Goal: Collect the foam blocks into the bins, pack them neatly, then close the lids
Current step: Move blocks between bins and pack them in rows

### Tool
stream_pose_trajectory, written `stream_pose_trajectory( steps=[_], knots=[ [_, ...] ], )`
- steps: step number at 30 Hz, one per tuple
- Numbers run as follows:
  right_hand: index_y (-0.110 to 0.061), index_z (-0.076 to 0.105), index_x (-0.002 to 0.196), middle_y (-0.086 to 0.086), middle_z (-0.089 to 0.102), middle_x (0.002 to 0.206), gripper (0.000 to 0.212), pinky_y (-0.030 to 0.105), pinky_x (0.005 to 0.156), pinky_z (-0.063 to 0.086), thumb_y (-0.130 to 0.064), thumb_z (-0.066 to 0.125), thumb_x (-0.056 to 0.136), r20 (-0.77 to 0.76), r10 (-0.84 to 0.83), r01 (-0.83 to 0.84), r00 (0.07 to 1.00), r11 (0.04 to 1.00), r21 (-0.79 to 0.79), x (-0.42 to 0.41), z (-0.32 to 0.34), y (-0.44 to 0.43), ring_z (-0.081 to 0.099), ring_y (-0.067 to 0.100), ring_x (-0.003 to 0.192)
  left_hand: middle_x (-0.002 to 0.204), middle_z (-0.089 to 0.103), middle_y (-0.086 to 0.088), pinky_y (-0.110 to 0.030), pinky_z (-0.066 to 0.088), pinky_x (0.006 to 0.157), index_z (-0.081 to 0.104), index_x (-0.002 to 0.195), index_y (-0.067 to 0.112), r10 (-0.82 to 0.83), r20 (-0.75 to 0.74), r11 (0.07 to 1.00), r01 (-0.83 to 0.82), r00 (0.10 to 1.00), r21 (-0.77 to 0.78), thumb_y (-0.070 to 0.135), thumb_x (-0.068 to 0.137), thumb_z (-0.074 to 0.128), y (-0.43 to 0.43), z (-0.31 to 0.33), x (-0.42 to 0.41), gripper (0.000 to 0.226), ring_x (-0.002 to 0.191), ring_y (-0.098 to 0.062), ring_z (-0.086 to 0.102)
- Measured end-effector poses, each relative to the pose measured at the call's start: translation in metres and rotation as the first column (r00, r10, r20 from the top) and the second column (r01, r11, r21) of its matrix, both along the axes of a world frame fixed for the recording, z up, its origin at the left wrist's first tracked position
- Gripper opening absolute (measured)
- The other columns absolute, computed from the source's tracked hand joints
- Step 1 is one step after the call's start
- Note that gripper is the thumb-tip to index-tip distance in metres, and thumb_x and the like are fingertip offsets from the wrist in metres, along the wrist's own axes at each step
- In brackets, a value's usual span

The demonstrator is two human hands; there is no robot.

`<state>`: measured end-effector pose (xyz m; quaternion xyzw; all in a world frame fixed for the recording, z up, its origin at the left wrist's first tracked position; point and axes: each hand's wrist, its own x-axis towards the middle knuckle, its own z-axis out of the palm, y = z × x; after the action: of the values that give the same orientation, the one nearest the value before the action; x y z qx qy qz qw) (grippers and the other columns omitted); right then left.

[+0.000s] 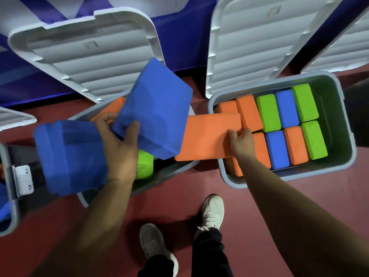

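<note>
Left hand (pixel 117 144) grips a tilted blue block (pixel 153 108), right hand (pixel 239 142) pinches an orange block (pixel 209 136) across the right bin's (pixel 222 172) left rim, where so slight a hold could spill it outside.

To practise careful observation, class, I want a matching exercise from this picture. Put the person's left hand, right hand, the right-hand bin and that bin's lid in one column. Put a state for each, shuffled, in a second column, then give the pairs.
Column one:
1. left hand
2. right hand
3. right-hand bin
4. right-hand bin's lid

Column two:
A. stands open
B. grips an orange block
C. holds rows of blocks in orange, green and blue
D. grips a blue block

Pairs: 1-D, 2-B, 3-C, 4-A.
</note>
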<state>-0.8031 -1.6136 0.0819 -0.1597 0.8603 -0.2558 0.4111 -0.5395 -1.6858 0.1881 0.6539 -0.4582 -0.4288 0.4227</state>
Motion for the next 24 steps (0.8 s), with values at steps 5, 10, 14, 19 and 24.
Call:
stream_pose_trajectory(
  steps=[5,10,14,19,24],
  knots=[
    [-0.014,0.060,0.124,0.008,0.062,0.126,0.051,0.044,0.105,0.044,-0.053,0.044,0.096,-0.004,-0.073,0.070,0.997,0.969,-0.237,0.006,0.030,-0.018,0.057,0.024,0.118,0.097,0.052,0.009,-0.051,0.040,0.075,0.054,0.090,0.042,0.060,-0.282,0.997,-0.042,0.957,0.068,0.034,0.072,0.064,-0.005,0.005,-0.003,0.022,0.092,-0.017,0.048],
    [-0.026,0.060,0.124,0.001,0.067,0.125,0.062,0.044,0.098,0.054,-0.070,0.064,0.080,0.480,-0.258,0.426,0.838,0.859,-0.283,0.007,0.065,-0.036,0.065,0.020,0.115,0.092,0.064,0.013,-0.024,0.050,0.059,0.056,0.097,0.029,-0.043,-0.432,0.946,0.176,0.901,0.273,0.040,0.059,0.064,-0.008,-0.002,-0.030,0.040,0.082,-0.006,0.062],
    [-0.020,0.059,0.117,0.006,0.070,0.118,0.038,0.042,0.095,0.056,-0.035,0.076,0.086,0.521,-0.351,0.551,0.778,0.780,-0.296,0.003,0.059,-0.008,0.069,0.022,0.107,0.115,0.070,0.010,-0.033,0.055,0.073,0.058,0.123,0.033,-0.057,-0.501,0.851,0.304,0.864,0.428,0.035,0.076,0.068,-0.010,-0.033,-0.035,0.047,0.108,-0.014,0.066],
    [-0.019,0.051,0.111,-0.001,0.063,0.111,0.021,0.021,0.079,0.052,-0.028,0.064,0.097,0.360,-0.418,0.527,0.834,0.797,-0.294,0.002,0.034,0.030,0.063,0.014,0.102,0.140,0.055,0.005,-0.034,0.051,0.096,0.022,0.143,0.049,-0.245,-0.321,0.818,0.373,0.915,0.438,0.027,0.083,0.074,0.003,-0.071,-0.054,0.083,0.122,-0.011,0.059],
    [-0.013,0.050,0.130,0.004,0.061,0.124,0.041,0.024,0.087,0.047,-0.037,0.059,0.098,0.138,-0.184,0.213,0.973,0.947,-0.241,0.001,0.021,0.047,0.059,0.016,0.113,0.132,0.054,0.019,-0.031,0.046,0.097,0.026,0.150,0.042,-0.381,-0.071,0.799,0.367,0.922,0.477,0.047,0.090,0.060,0.007,-0.089,-0.062,0.070,0.117,-0.008,0.056]
  ],
)
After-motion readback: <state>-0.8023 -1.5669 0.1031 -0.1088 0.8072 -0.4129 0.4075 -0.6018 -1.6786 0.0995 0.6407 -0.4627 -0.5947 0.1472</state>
